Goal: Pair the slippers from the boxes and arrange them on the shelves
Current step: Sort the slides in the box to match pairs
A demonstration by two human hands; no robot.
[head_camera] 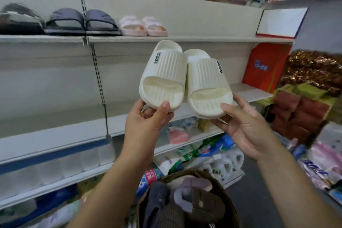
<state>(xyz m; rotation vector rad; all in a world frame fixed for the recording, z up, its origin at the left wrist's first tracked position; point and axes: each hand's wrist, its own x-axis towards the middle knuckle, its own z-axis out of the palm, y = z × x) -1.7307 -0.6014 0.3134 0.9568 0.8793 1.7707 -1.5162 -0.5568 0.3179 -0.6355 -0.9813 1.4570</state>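
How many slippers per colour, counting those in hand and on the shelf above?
cream slippers, one in the left hand, one in the right hand: 2
navy slippers on the shelf: 2
pink slippers: 2
black slipper, blurred: 1
Total: 7

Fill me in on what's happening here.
A person is pairing slippers. The left hand grips one cream slipper by its near end, and the right hand holds the second cream slipper beside it, in front of the shelves. The upper shelf already carries a navy pair and a pink pair. More slippers lie in the box below.
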